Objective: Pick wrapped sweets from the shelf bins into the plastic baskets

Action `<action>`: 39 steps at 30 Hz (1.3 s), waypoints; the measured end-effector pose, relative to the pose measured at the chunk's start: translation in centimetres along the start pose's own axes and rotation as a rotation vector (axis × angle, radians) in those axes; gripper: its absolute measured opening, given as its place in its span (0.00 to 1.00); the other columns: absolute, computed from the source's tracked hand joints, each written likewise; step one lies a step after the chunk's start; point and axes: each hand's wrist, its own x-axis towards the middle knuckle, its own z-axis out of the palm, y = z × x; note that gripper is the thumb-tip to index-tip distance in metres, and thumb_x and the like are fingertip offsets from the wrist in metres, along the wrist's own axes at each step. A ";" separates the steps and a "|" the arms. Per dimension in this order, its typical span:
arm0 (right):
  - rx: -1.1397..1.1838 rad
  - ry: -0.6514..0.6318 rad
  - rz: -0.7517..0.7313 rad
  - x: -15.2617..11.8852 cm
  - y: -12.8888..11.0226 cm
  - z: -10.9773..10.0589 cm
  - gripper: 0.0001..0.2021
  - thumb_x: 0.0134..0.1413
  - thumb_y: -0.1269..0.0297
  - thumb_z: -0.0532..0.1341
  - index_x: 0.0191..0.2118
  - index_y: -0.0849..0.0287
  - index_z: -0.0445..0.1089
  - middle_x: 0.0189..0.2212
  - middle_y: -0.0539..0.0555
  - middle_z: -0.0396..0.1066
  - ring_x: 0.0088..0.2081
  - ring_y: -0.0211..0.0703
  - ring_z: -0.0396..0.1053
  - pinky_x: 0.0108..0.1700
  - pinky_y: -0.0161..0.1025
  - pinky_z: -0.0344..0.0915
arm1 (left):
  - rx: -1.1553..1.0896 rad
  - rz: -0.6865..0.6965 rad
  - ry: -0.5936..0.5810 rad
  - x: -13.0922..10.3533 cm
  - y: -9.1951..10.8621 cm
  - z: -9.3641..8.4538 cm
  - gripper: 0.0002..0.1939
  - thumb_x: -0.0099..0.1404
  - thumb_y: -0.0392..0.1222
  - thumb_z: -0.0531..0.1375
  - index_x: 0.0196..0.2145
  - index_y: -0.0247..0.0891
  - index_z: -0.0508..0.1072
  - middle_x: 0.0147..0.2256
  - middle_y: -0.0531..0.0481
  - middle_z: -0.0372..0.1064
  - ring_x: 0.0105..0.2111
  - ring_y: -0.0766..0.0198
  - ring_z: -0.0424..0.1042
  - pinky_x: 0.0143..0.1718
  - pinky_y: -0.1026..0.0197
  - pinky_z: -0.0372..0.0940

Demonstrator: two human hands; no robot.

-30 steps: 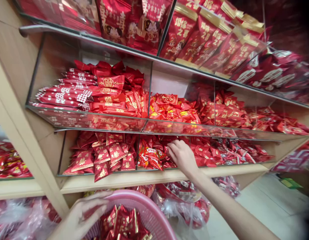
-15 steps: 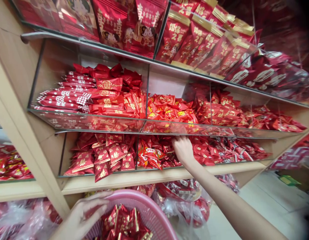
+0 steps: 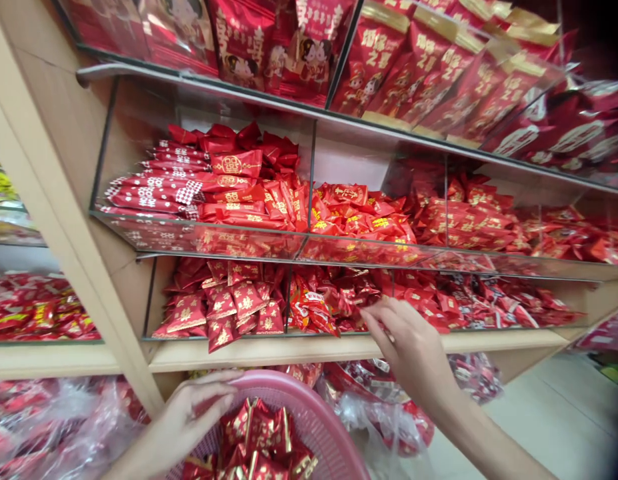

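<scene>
My left hand (image 3: 196, 417) lies over the left rim of a pink plastic basket (image 3: 333, 427), its fingers stretched out and apart. Inside the basket sits a heap of red-and-gold wrapped candies (image 3: 261, 433). In front of the lowest shelf, my right hand (image 3: 413, 340) has its fingers curled inward, close to dark red wrapped candies (image 3: 356, 290). Its palm side is turned away, so whatever it may hold is hidden. Left of it are orange-red packets (image 3: 311, 307), and beyond a divider, square red packets with gold print (image 3: 236, 300).
Clear-fronted bins (image 3: 213, 237) of red packets run along the shelf above. Larger red-and-gold bags (image 3: 373, 57) fill the top shelf. A wooden upright (image 3: 63, 200) stands at left. Plastic-bagged goods (image 3: 389, 413) lie beneath the wooden shelf edge (image 3: 269, 350).
My right hand has drawn back from inside the lowest bin, toward me and to the right. My left hand stays at the basket rim. The whole view has shifted slightly.
</scene>
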 end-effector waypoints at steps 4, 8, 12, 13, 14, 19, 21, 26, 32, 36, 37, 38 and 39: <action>0.344 -0.225 0.071 -3.1 -4.0 -0.2 0.11 0.61 0.65 0.51 0.30 0.57 0.69 0.27 0.52 0.68 0.30 0.38 0.65 0.31 0.35 0.62 | 0.082 0.136 0.071 -0.4 1.9 -0.5 0.17 0.66 0.41 0.50 0.52 0.48 0.68 0.57 0.50 0.60 0.57 0.55 0.59 0.57 0.48 0.56; 0.509 -0.311 0.024 -5.5 -7.1 1.8 0.12 0.61 0.68 0.51 0.31 0.58 0.69 0.27 0.52 0.68 0.30 0.39 0.66 0.31 0.35 0.63 | 0.066 0.119 0.061 -1.3 3.8 -0.8 0.24 0.64 0.42 0.54 0.58 0.50 0.60 0.57 0.49 0.58 0.56 0.54 0.59 0.57 0.47 0.57; 0.541 -0.335 -0.054 -6.5 -8.5 3.1 0.12 0.60 0.70 0.51 0.31 0.59 0.69 0.28 0.53 0.69 0.30 0.39 0.66 0.30 0.35 0.64 | -0.045 0.153 -0.047 -1.8 5.2 -0.8 0.16 0.64 0.42 0.55 0.51 0.49 0.69 0.48 0.50 0.68 0.48 0.58 0.67 0.51 0.53 0.65; 0.546 -0.343 -0.059 -6.6 -8.6 3.3 0.12 0.60 0.70 0.51 0.32 0.59 0.70 0.28 0.53 0.70 0.30 0.39 0.66 0.30 0.35 0.64 | -0.067 0.176 -0.064 -1.8 5.4 -0.8 0.14 0.65 0.41 0.55 0.47 0.48 0.71 0.45 0.50 0.70 0.45 0.60 0.69 0.48 0.55 0.66; 0.555 -0.339 -0.062 -6.7 -8.7 3.3 0.12 0.60 0.70 0.50 0.32 0.59 0.70 0.28 0.53 0.70 0.30 0.39 0.66 0.30 0.35 0.65 | -0.083 0.191 -0.072 -1.9 5.6 -0.8 0.12 0.65 0.40 0.54 0.45 0.47 0.73 0.42 0.50 0.71 0.43 0.61 0.69 0.46 0.57 0.67; 0.602 -0.346 -0.051 -7.3 -8.8 3.1 0.10 0.60 0.70 0.51 0.34 0.59 0.70 0.29 0.53 0.70 0.31 0.39 0.67 0.31 0.36 0.66 | -0.130 0.152 -0.079 -2.4 6.3 -0.7 0.10 0.64 0.41 0.56 0.43 0.45 0.73 0.40 0.50 0.71 0.40 0.62 0.70 0.42 0.61 0.67; 0.616 -0.366 -0.043 -7.4 -8.8 3.0 0.10 0.59 0.70 0.52 0.35 0.58 0.70 0.30 0.53 0.70 0.31 0.39 0.67 0.32 0.37 0.66 | -0.179 0.131 -0.087 -2.6 6.6 -0.7 0.09 0.64 0.40 0.56 0.40 0.44 0.73 0.38 0.51 0.71 0.38 0.63 0.70 0.40 0.62 0.67; 0.691 -0.401 -0.017 -7.3 -8.5 2.6 0.08 0.59 0.70 0.53 0.35 0.57 0.70 0.30 0.52 0.71 0.32 0.38 0.68 0.33 0.36 0.66 | -0.276 0.073 -0.119 -2.9 7.6 -0.9 0.09 0.65 0.40 0.54 0.31 0.41 0.73 0.31 0.52 0.69 0.32 0.65 0.69 0.36 0.63 0.65; 0.832 -0.461 0.032 -6.9 -8.2 2.0 0.08 0.59 0.68 0.54 0.32 0.56 0.70 0.29 0.51 0.71 0.31 0.37 0.68 0.32 0.36 0.65 | -0.398 -0.053 -0.097 -3.1 8.0 -0.9 0.09 0.64 0.42 0.55 0.28 0.40 0.72 0.28 0.54 0.68 0.30 0.66 0.67 0.33 0.65 0.64; 0.945 -0.567 0.207 -6.6 -8.0 1.9 0.11 0.59 0.64 0.54 0.29 0.56 0.70 0.28 0.51 0.70 0.31 0.37 0.67 0.32 0.36 0.65 | -0.463 -0.111 -0.104 -2.7 8.2 -0.8 0.11 0.63 0.45 0.55 0.25 0.39 0.70 0.26 0.54 0.66 0.28 0.67 0.66 0.31 0.65 0.63; 0.975 -0.596 0.259 -6.6 -7.8 2.1 0.11 0.59 0.63 0.55 0.28 0.57 0.70 0.27 0.51 0.70 0.31 0.37 0.67 0.33 0.37 0.65 | -0.480 -0.132 -0.105 -2.5 8.3 -0.7 0.12 0.63 0.46 0.56 0.25 0.38 0.70 0.25 0.54 0.66 0.27 0.67 0.65 0.30 0.66 0.62; 1.008 -0.620 0.308 -6.6 -7.7 2.3 0.11 0.58 0.62 0.55 0.27 0.57 0.70 0.27 0.50 0.70 0.31 0.37 0.67 0.33 0.36 0.64 | -0.501 -0.154 -0.105 -2.4 8.3 -0.6 0.13 0.62 0.46 0.56 0.25 0.38 0.69 0.25 0.54 0.65 0.26 0.68 0.64 0.29 0.66 0.62; 1.046 -0.642 0.353 -6.6 -7.5 2.6 0.11 0.57 0.61 0.57 0.27 0.58 0.70 0.26 0.50 0.70 0.30 0.36 0.66 0.32 0.36 0.63 | -0.528 -0.177 -0.106 -2.3 8.3 -0.5 0.13 0.62 0.47 0.56 0.24 0.37 0.69 0.24 0.55 0.64 0.25 0.68 0.63 0.28 0.67 0.61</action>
